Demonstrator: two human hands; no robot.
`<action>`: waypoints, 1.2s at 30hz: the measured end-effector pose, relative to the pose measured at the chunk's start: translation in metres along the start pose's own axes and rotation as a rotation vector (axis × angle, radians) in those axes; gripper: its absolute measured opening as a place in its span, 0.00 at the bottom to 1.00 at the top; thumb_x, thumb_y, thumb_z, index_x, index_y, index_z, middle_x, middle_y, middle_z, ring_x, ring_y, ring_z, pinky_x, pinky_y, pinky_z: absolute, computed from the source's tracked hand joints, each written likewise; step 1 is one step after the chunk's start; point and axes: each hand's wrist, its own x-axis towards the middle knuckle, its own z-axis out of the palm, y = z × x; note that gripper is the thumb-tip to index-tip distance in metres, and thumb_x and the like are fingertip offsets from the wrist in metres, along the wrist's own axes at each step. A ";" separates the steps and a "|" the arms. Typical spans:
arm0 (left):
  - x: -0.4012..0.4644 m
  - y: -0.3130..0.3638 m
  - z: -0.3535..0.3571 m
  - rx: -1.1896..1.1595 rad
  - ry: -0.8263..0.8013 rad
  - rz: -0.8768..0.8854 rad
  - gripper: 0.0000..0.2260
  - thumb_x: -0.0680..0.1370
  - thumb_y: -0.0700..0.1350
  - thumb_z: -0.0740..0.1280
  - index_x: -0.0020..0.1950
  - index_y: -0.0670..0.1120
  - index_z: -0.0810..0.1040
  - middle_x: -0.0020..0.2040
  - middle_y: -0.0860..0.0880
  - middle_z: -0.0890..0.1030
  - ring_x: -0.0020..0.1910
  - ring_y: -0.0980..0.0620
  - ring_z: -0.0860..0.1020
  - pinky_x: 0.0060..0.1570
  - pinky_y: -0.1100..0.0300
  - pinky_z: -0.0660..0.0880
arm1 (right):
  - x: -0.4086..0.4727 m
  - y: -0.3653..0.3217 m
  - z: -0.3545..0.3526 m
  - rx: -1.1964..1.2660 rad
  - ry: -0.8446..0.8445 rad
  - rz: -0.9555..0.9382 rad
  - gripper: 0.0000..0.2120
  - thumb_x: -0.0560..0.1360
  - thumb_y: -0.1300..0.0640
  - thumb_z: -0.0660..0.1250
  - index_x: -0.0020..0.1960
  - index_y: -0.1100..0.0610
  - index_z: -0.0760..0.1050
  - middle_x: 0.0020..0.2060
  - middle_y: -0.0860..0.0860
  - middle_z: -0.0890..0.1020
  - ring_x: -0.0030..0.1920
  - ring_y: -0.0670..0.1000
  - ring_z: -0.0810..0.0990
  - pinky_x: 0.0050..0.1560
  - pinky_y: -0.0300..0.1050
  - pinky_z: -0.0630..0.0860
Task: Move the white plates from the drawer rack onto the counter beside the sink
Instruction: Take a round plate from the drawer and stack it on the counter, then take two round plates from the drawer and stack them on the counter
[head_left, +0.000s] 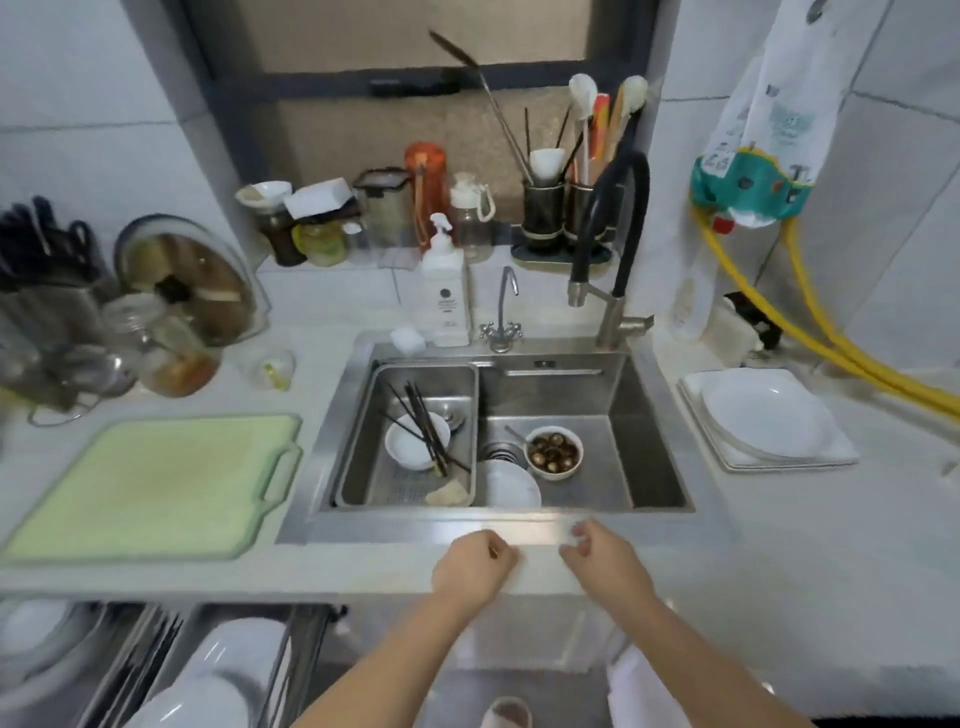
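two white plates (769, 421) sit stacked on the tabletop (779, 519) right of the sink (660, 431); more wait in the drawer rack (218, 670). my left hand (470, 569) and right hand (597, 558) hover at the sink's front edge, each grip loosely curled, grasping nothing.

My left hand (475, 564) and right hand (597, 558): both bare, without gloves, rings or watch. My forearms are uncovered along their whole visible length; no sleeve shows. Below, near the lower edge, a pale slipper toe (506, 712), blurred. Beside it, white cloth (641, 691) at my right side.
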 end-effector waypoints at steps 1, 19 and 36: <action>-0.009 -0.016 -0.004 -0.019 0.010 -0.033 0.11 0.75 0.56 0.62 0.44 0.50 0.79 0.46 0.50 0.84 0.48 0.49 0.81 0.48 0.58 0.75 | -0.005 -0.005 0.013 -0.025 -0.036 -0.025 0.15 0.75 0.49 0.64 0.60 0.53 0.73 0.50 0.51 0.82 0.54 0.55 0.79 0.53 0.45 0.74; -0.138 -0.249 -0.077 -0.269 0.238 -0.510 0.11 0.75 0.55 0.63 0.37 0.52 0.76 0.38 0.52 0.81 0.41 0.50 0.80 0.44 0.57 0.76 | -0.083 -0.133 0.220 -0.274 -0.505 -0.318 0.14 0.75 0.49 0.64 0.59 0.53 0.74 0.55 0.50 0.81 0.56 0.51 0.78 0.59 0.48 0.75; -0.143 -0.449 -0.156 -0.376 0.146 -0.722 0.10 0.78 0.50 0.61 0.53 0.47 0.78 0.49 0.46 0.83 0.46 0.45 0.82 0.50 0.50 0.79 | -0.104 -0.206 0.400 -0.441 -0.626 -0.260 0.13 0.78 0.53 0.61 0.61 0.56 0.72 0.54 0.53 0.80 0.48 0.51 0.77 0.49 0.45 0.75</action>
